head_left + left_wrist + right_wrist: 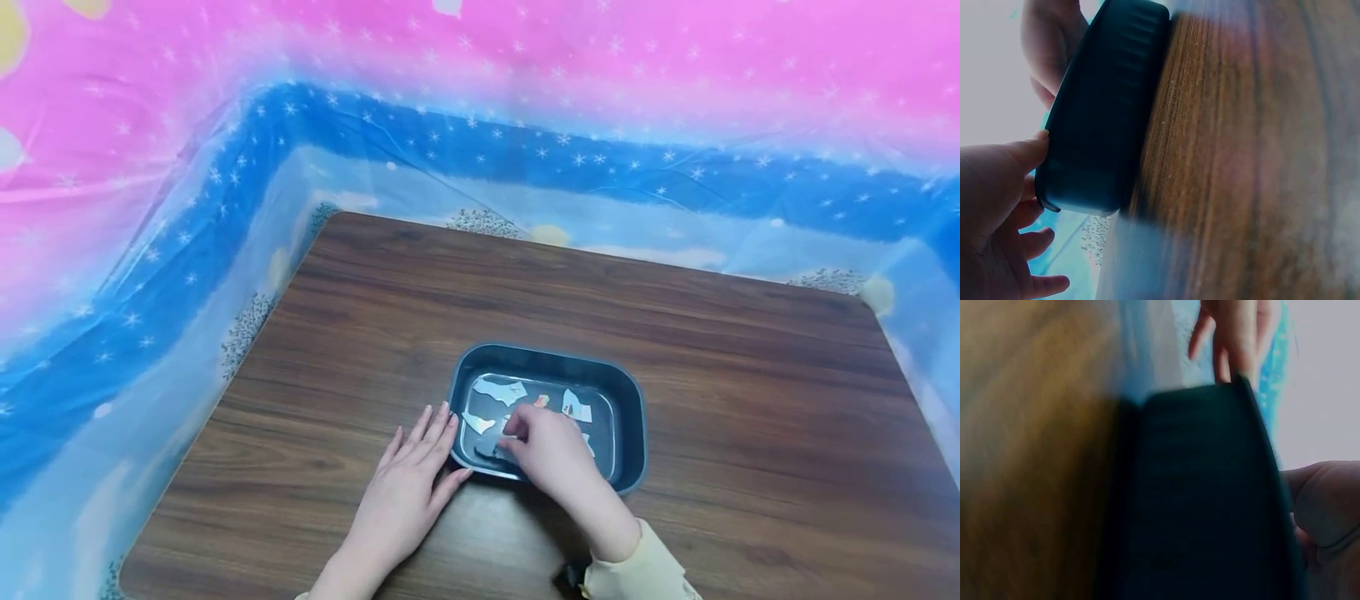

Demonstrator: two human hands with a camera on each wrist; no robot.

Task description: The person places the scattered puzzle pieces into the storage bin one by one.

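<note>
A dark blue-grey rectangular tub [633, 417] with rounded corners stands on the wooden table. Several torn paper pieces [501, 392] lie on its floor, mostly white, some with coloured print. My left hand [408, 479] is at the tub's near left corner, fingers extended along the outside and thumb by the front rim. In the left wrist view its thumb [1034, 150] touches the rim. My right hand [551, 446] reaches over the front wall into the tub, thumb and fingers curled together at a bluish-white paper piece [487, 451]. The fingertips' grip is partly hidden by the hand.
The brown wood-grain table [360, 308] spreads out around the tub. Behind it and along the left side hangs a pink and blue patterned cloth [465, 142]. A small dark object [570, 577] sits by the right sleeve [637, 571] at the near edge of view.
</note>
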